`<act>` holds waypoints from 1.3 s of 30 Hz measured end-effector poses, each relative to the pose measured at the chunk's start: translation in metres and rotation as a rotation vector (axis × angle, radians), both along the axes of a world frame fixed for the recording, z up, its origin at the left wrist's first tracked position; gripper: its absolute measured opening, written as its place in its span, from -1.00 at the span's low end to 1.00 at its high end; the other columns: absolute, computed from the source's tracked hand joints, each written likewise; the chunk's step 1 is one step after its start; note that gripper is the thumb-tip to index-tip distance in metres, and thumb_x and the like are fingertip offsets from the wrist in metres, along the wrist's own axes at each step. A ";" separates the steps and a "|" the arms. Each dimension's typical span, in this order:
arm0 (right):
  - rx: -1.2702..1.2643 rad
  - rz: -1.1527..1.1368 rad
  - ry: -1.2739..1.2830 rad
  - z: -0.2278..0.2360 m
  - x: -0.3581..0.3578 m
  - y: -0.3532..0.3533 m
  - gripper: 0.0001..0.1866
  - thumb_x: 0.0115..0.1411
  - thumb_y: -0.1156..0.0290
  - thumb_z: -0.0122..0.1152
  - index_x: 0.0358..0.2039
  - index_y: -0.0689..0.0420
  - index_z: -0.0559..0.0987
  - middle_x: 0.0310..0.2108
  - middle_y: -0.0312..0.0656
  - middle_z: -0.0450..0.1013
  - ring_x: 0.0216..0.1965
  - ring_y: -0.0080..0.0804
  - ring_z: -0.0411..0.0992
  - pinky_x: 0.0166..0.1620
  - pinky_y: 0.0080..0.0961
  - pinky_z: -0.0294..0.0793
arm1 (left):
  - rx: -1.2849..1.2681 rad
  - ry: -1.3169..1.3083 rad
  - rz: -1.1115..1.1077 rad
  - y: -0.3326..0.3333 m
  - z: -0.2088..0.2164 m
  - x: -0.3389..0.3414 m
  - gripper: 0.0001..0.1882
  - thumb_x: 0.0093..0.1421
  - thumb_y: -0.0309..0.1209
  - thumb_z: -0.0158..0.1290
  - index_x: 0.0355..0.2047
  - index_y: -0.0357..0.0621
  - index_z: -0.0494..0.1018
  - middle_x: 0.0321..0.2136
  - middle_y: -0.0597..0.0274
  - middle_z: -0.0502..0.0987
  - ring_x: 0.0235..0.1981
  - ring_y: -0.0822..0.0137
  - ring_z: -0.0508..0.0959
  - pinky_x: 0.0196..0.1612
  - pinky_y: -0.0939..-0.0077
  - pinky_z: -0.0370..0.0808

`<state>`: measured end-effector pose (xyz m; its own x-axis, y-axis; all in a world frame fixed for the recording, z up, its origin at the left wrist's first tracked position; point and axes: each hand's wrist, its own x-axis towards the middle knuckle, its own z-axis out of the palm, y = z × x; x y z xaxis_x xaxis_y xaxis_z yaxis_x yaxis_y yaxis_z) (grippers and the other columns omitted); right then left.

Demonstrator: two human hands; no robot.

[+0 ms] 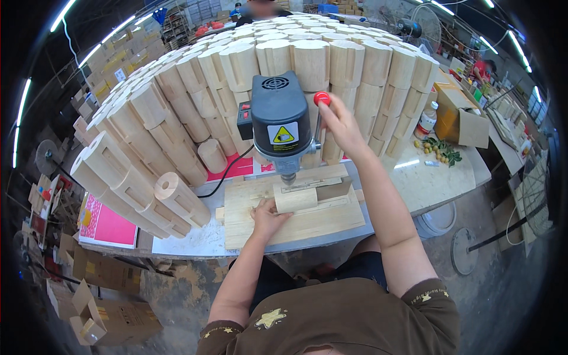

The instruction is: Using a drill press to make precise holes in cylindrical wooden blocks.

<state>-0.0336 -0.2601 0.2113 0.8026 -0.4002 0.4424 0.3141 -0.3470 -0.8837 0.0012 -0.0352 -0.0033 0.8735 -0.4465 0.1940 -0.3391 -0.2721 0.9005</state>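
Observation:
A small bench drill press (278, 112) with a dark blue motor cover stands in front of me. My right hand (342, 125) is closed round its feed lever, just below the red knob (322, 98). Under the chuck (289, 177), a pale wooden cylinder (296, 199) lies on its side on a flat wooden board (254, 228). My left hand (269, 216) grips the cylinder's left end, thumb along its near side and fingers behind. Whether the drill bit touches the wood I cannot tell.
Stacked wooden cylinders (307, 62) wall off the back of the table. More grooved ones (183, 198) stand at left, beside a black cable (228, 174). To the right are a bottle (426, 121), fruit with leaves (439, 151) and a carton (461, 112). Another person (260, 15) is behind the stack.

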 end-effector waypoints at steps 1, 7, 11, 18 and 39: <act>-0.013 0.082 0.052 -0.019 -0.009 -0.007 -0.59 0.19 0.15 0.03 -0.10 0.22 0.46 -0.28 -0.15 0.45 -0.26 -0.34 0.41 -0.17 -0.50 0.36 | 0.084 -0.015 0.005 0.001 0.010 -0.002 -0.62 -0.23 -0.25 0.31 -0.33 0.04 0.54 -0.47 0.36 0.44 -0.29 0.34 0.42 0.05 0.15 0.04; -0.874 0.164 0.409 -0.118 -0.072 -0.027 -0.60 0.06 0.28 0.21 -0.10 0.18 0.48 -0.22 -0.04 0.46 -0.19 -0.17 0.42 -0.10 -0.38 0.38 | -0.024 -0.003 -0.069 0.007 0.011 0.001 -0.61 -0.29 -0.33 0.36 -0.37 -0.04 0.53 -0.44 0.36 0.36 -0.41 0.41 0.42 -0.17 0.43 0.29; -0.562 0.190 0.423 -0.125 -0.096 -0.025 -0.65 -0.01 0.43 0.28 -0.18 0.21 0.50 -0.28 -0.08 0.46 -0.26 -0.20 0.42 -0.18 -0.39 0.38 | -0.171 -0.026 -0.221 0.034 0.051 -0.019 -0.65 -0.32 -0.41 0.37 -0.47 -0.16 0.51 -0.52 0.38 0.32 -0.50 0.52 0.35 -0.51 0.66 0.28; -0.007 0.291 0.533 -0.126 -0.121 -0.020 -0.73 0.05 0.46 0.25 -0.22 0.26 0.51 -0.38 -0.30 0.46 -0.34 -0.60 0.37 -0.26 -0.62 0.37 | -0.119 0.091 -0.194 0.110 0.089 -0.030 -0.71 -0.29 -0.46 0.34 -0.57 -0.17 0.44 -0.64 0.49 0.33 -0.60 0.60 0.29 -0.52 0.68 0.27; -0.149 0.256 0.288 -0.120 -0.123 -0.003 -0.76 -0.05 0.59 0.26 -0.30 0.26 0.53 -0.36 -0.27 0.39 -0.27 -0.50 0.34 -0.17 -0.62 0.29 | -0.279 0.663 0.196 0.098 0.101 -0.026 -0.60 -0.01 -0.13 0.21 -0.67 -0.22 0.41 -0.79 0.34 0.35 -0.85 0.62 0.19 -0.79 0.72 0.04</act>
<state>-0.1568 -0.2626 0.0911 0.9673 -0.1198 0.2234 0.1545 -0.4200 -0.8943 -0.0247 0.0630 0.0972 0.9054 -0.2815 -0.3178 0.3304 -0.0028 0.9438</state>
